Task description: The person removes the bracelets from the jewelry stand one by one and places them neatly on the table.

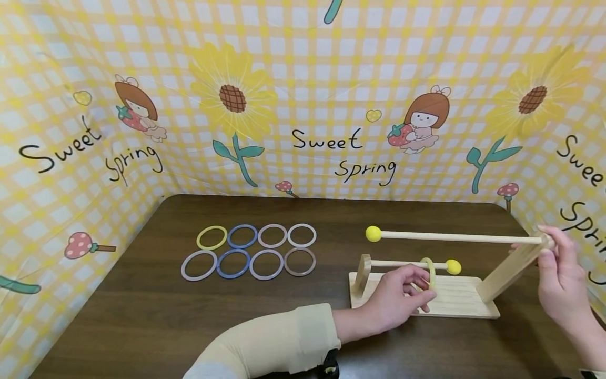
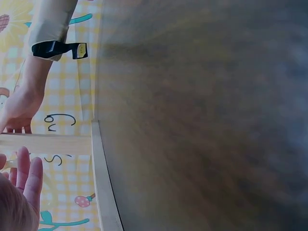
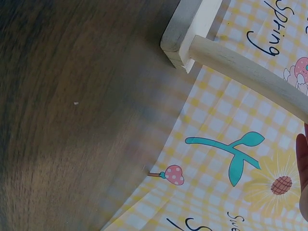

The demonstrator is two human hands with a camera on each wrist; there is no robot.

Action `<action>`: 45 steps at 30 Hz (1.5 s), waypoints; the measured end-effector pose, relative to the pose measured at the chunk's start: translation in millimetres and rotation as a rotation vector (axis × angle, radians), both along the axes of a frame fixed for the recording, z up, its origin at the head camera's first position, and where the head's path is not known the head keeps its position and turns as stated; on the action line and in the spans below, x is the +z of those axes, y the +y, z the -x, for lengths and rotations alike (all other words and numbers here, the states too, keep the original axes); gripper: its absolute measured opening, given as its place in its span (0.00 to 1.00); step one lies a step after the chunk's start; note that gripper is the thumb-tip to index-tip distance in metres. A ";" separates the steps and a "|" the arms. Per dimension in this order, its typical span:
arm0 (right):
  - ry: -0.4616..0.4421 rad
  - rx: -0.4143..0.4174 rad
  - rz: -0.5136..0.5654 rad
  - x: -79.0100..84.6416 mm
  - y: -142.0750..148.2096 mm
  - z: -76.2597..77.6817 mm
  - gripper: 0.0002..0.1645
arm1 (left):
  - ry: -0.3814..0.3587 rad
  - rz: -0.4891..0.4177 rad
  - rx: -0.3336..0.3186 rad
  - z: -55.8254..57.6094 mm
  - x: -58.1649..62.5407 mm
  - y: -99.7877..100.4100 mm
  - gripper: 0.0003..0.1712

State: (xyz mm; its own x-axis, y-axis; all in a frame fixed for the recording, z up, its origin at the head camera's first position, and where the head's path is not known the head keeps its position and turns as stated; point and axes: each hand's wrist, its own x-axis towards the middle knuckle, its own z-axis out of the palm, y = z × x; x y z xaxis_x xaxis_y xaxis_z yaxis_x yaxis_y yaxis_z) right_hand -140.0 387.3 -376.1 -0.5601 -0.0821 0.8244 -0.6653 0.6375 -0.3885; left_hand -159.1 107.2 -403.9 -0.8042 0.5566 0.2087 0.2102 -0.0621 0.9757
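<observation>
A wooden stand [image 1: 454,297] has a short post [image 1: 363,276] with a lower rod [image 1: 395,263] and a tall post [image 1: 511,268] with an upper rod [image 1: 454,238]. Each rod ends in a yellow ball. My left hand [image 1: 395,295] pinches a pale yellow ring [image 1: 432,276] upright at the lower rod, near its yellow ball [image 1: 453,267]; the rod appears to pass through the ring. At the top of the tall post, my right hand [image 1: 563,284] grips the wood. In the left wrist view, the left hand's fingers [image 2: 33,185] show beside the post.
Several rings lie in two rows on the brown table [image 1: 142,316], left of the stand. Among them are a yellow ring [image 1: 199,240], a blue ring [image 1: 219,271] and a grey ring [image 1: 286,267]. Checked cloth [image 1: 307,105] hangs behind and at both sides.
</observation>
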 end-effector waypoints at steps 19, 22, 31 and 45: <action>-0.006 -0.011 -0.005 0.5 -0.4 0.0 0.20 | 0.292 0.137 -0.006 2.3 10.1 23.7 0.09; -0.005 -0.005 0.002 0.4 -0.6 1.0 0.20 | 0.295 0.151 -0.004 2.1 12.6 26.2 0.09; 0.003 0.003 0.011 -1.1 0.8 0.8 0.20 | 0.267 0.147 -0.044 -3.5 14.9 24.5 0.06; 0.004 0.031 0.042 -2.6 0.0 0.5 0.20 | 0.537 0.271 -0.018 -3.8 12.2 -10.0 0.02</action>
